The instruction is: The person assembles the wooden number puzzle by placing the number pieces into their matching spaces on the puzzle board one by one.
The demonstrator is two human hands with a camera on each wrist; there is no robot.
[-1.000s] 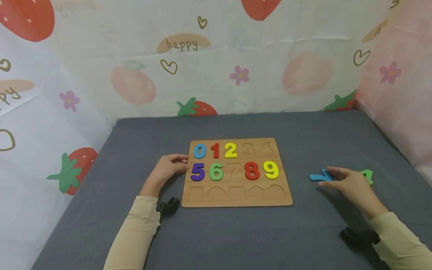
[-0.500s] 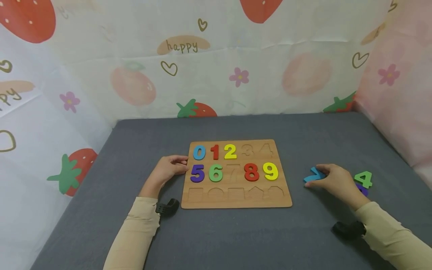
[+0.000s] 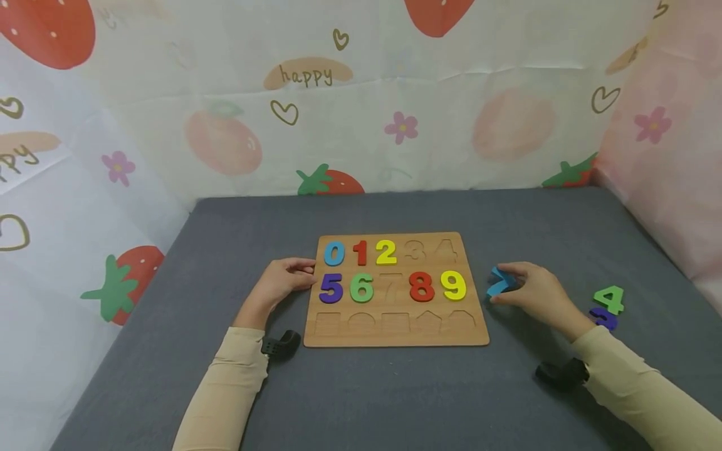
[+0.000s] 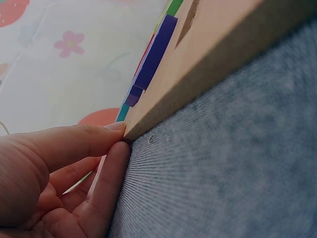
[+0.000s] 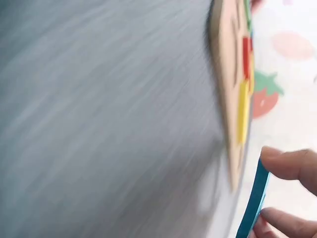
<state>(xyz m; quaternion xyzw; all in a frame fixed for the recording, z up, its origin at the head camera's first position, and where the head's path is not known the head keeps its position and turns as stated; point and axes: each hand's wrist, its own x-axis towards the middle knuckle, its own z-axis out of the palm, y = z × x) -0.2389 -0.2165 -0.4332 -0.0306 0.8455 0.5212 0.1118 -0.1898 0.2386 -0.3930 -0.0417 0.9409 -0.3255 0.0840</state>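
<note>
A wooden number puzzle board lies on the table, with coloured digits 0, 1, 2, 5, 6, 8 and 9 in their outlines. The outlines of 3, 4 and 7 show bare wood, as does the bottom row of shapes. My left hand holds the board's left edge; in the left wrist view the thumb and a finger pinch its corner. Just off the board's right side, my right hand pinches a blue number 7 between thumb and fingers. The right wrist view shows this blue piece edge-on, above the cloth.
On the right of the grey cloth-covered table lie a green number 4 and a purple number 3, close together. A printed fabric backdrop stands behind and at both sides.
My right hand has carried the blue 7 leftward to near the board's right edge, uncovering the green 4 and purple 3. My left hand stays at the board's left edge.
</note>
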